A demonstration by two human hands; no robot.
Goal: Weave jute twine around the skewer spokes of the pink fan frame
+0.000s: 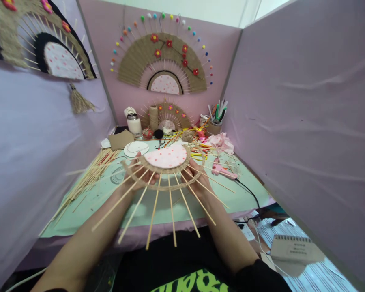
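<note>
Left hand [140, 176] and right hand [199, 190] fingers grip one fan [167, 158]; one glue gun [224, 170] lies near the surface's [240, 198] right edge.

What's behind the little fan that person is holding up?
Between the sticks of the fan, the green tabletop shows. The left hand and right hand are partly behind the fan. Whatever the dotted panel covers is hidden.
</note>
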